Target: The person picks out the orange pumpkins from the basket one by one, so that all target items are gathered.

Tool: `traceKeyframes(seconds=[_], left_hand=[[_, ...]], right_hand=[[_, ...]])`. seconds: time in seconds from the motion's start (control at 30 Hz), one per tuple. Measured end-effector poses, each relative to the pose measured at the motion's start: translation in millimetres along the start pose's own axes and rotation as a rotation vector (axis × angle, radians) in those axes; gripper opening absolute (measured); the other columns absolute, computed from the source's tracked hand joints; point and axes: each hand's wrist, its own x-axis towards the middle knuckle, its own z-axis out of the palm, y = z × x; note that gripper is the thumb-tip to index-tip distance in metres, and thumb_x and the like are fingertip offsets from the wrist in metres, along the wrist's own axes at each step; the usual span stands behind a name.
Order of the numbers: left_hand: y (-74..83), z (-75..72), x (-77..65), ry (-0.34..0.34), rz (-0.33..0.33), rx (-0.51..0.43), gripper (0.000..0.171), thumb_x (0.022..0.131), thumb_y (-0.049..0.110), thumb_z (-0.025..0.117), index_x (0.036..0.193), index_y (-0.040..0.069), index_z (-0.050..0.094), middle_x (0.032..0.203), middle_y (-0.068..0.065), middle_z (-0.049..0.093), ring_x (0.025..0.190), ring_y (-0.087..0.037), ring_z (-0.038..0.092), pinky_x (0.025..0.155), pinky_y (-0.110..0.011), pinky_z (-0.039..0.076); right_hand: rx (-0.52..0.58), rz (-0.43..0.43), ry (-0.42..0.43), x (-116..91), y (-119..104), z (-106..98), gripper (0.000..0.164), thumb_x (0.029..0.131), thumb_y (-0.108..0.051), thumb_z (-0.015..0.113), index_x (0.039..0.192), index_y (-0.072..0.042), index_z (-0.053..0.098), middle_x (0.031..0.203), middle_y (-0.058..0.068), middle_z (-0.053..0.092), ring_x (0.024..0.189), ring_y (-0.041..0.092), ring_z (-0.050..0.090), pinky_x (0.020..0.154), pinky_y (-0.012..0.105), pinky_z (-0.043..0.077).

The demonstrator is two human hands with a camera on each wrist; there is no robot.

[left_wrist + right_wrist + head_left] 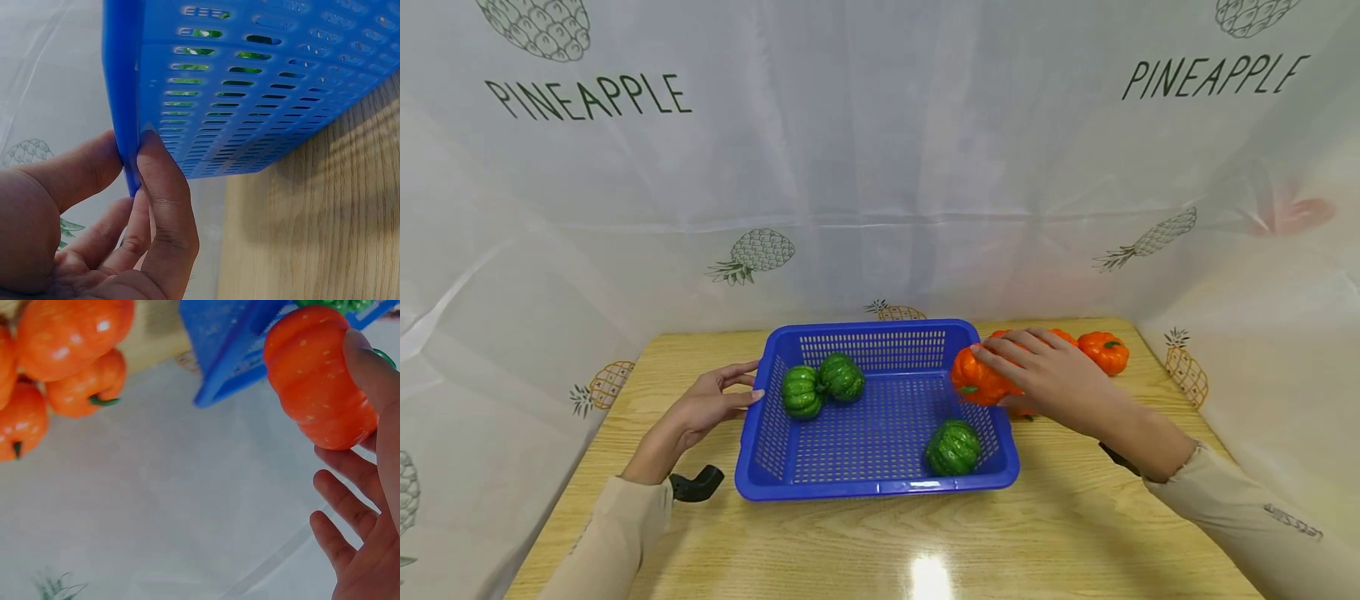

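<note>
My left hand [709,407] pinches the left rim of a blue plastic basket [880,488], thumb on one side and fingers on the other in the left wrist view. Over the basket's right side, my right hand [1063,379] holds an orange toy pumpkin [976,379] between thumb and fingers. The right wrist view shows this ribbed pumpkin [315,381] above the rim, with its other fingers spread below. Inside the basket, two ribbed green gourds [802,392] sit side by side at the left, and another green gourd [953,447] lies near the front right corner.
Several more orange pumpkins [1103,352] lie on the wooden table [820,542] to the right of the basket, partly hidden behind my right hand. A white pineapple-print sheet [880,167] hangs behind the table and along both sides.
</note>
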Motion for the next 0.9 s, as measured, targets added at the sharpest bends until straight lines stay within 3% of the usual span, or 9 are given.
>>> traceKeyframes(seconds=[0.03, 0.13, 0.2, 0.27, 0.43, 0.9], left_hand=[[0.1, -0.3, 0.1, 0.001, 0.000, 0.001, 0.070, 0.107, 0.007, 0.063, 0.166, -0.003, 0.027, 0.147, -0.031, 0.042, 0.096, -0.013, 0.071, 0.091, -0.033, 0.063], [0.8, -0.7, -0.1, 0.001, 0.001, 0.002, 0.070, 0.107, 0.007, 0.063, 0.166, -0.003, 0.027, 0.147, -0.031, 0.043, 0.096, -0.013, 0.071, 0.090, -0.033, 0.063], [1.1, -0.8, -0.3, 0.003, 0.000, 0.000, 0.070, 0.106, 0.007, 0.063, 0.166, -0.003, 0.027, 0.147, -0.031, 0.043, 0.096, -0.013, 0.071, 0.090, -0.033, 0.063], [1.4, -0.5, -0.9, -0.002, 0.006, 0.000, 0.070, 0.106, 0.006, 0.063, 0.166, -0.004, 0.026, 0.147, -0.032, 0.042, 0.096, -0.013, 0.071, 0.090, -0.033, 0.063], [1.2, 0.3, -1.5, -0.009, 0.009, -0.006, 0.071, 0.106, 0.006, 0.062, 0.166, -0.004, 0.025, 0.148, -0.033, 0.042, 0.095, -0.013, 0.071, 0.089, -0.033, 0.063], [1.5, 1.0, -1.2, -0.005, 0.006, 0.003, 0.070, 0.106, 0.006, 0.063, 0.166, -0.004, 0.026, 0.147, -0.031, 0.043, 0.097, -0.011, 0.070, 0.093, -0.032, 0.062]], right_hand=[[0.014, 0.012, 0.005, -3.8, 1.8, -0.4, 0.080, 0.077, -0.043, 0.091, 0.142, -0.004, 0.065, 0.130, 0.013, 0.070, 0.114, 0.035, 0.065, 0.096, 0.051, 0.056], [0.045, 0.036, 0.038, -14.6, 6.4, -1.1, 0.064, 0.100, -0.052, 0.067, 0.142, -0.003, 0.064, 0.129, 0.015, 0.070, 0.113, 0.037, 0.065, 0.094, 0.053, 0.056], [0.055, 0.048, 0.067, -21.2, 9.4, -0.5, 0.068, 0.109, -0.058, 0.043, 0.141, -0.003, 0.064, 0.128, 0.016, 0.070, 0.111, 0.038, 0.065, 0.092, 0.054, 0.056], [0.053, 0.057, 0.100, -27.8, 12.3, 0.6, 0.079, 0.110, -0.062, 0.021, 0.138, -0.003, 0.065, 0.127, 0.016, 0.070, 0.110, 0.038, 0.065, 0.091, 0.055, 0.055], [0.050, 0.090, 0.150, -44.3, 20.5, 0.6, 0.079, 0.111, -0.062, 0.021, 0.138, -0.002, 0.064, 0.123, 0.015, 0.071, 0.108, 0.038, 0.064, 0.089, 0.055, 0.053], [0.061, 0.224, 0.123, -92.6, 37.6, 5.3, 0.086, 0.108, -0.069, 0.020, 0.138, -0.002, 0.064, 0.120, 0.016, 0.070, 0.109, 0.041, 0.062, 0.091, 0.058, 0.047]])
